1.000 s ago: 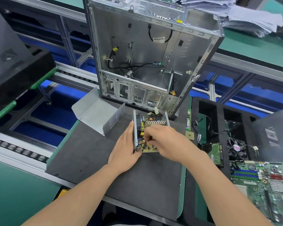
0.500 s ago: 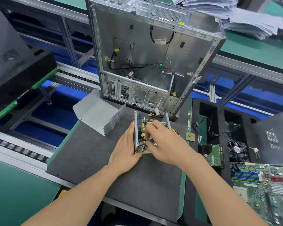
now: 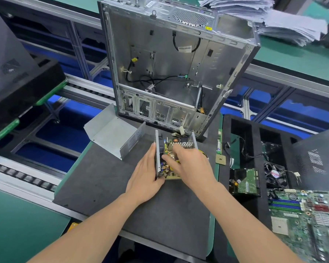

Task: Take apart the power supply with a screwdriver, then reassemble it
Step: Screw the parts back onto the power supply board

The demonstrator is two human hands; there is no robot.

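- Centre of grey tabletop mat (image 3: 95, 186): power supply (image 3: 179, 147), cover off, PCB + heatsink fins exposed btwn its two upright side walls. Sits just in front of PC case (image 3: 171, 69).
- L hand (image 3: 145, 179): comes in from lower left, forearm bare, palm flat vs. outside of supply's left wall. Fingers (image 3: 152, 155) straight, together, pointing away from body along the wall; thumb tip at wall's near corner. Pressing/bracing, not wrapped round it.
- R hand (image 3: 193, 166): reaches from lower right over the PCB, back of hand up, wrist above near-right corner of unit. Fingers (image 3: 176, 149) bent down among the components, thumb stretched leftward toward left wall. Tips hidden by the hand itself, so cannot tell if pinching anything or only touching the board.
- PSU cover (image 3: 112, 135): bent sheet-metal shell on mat, inside facing up, left of the supply and apart from it, near case's left corner.
- PC case: upright, side open, a few black cables inside.
- Right of mat: black foam tray (image 3: 237, 130) w/ hard drive (image 3: 245, 184) + fan (image 3: 275, 174); motherboard (image 3: 302, 224) at near right. CPU chip (image 3: 220, 160) + RAM stick (image 3: 219, 141) along mat's right edge.
- Far right rear: paper stack (image 3: 277, 21) on green surface.
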